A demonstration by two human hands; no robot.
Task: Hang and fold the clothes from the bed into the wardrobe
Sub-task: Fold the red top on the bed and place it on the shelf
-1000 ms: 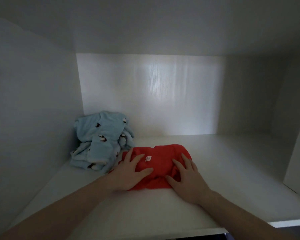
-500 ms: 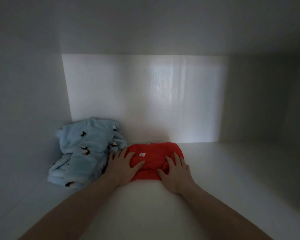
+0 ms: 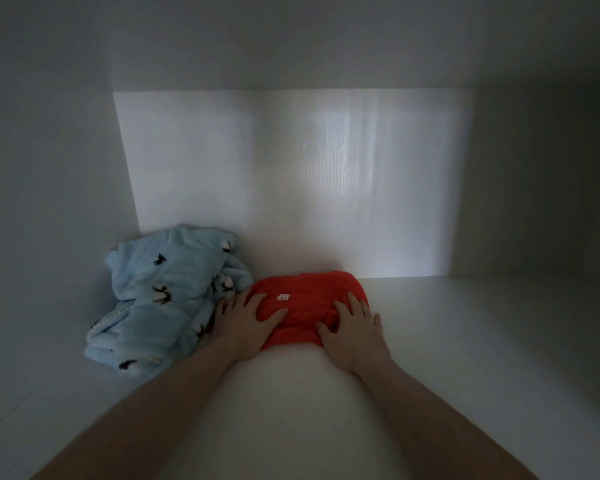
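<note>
Red garment (image 3: 305, 306) lies under both flat hands, left hand (image 3: 246, 322), right hand (image 3: 355, 332), fingers spread, gripping nothing.

Two garments on the white wardrobe shelf (image 3: 430, 341): one folded red knit garment (image 3: 309, 306) with one small white label (image 3: 282, 297), one bundled light-blue fleece garment (image 3: 167, 296) with dark prints. Two bare hands: left hand (image 3: 246, 320), right hand (image 3: 354, 332).

Shelf (image 3: 465, 341) lies bare right of red garment (image 3: 309, 299); blue bundle (image 3: 167, 292) blocks left.
</note>
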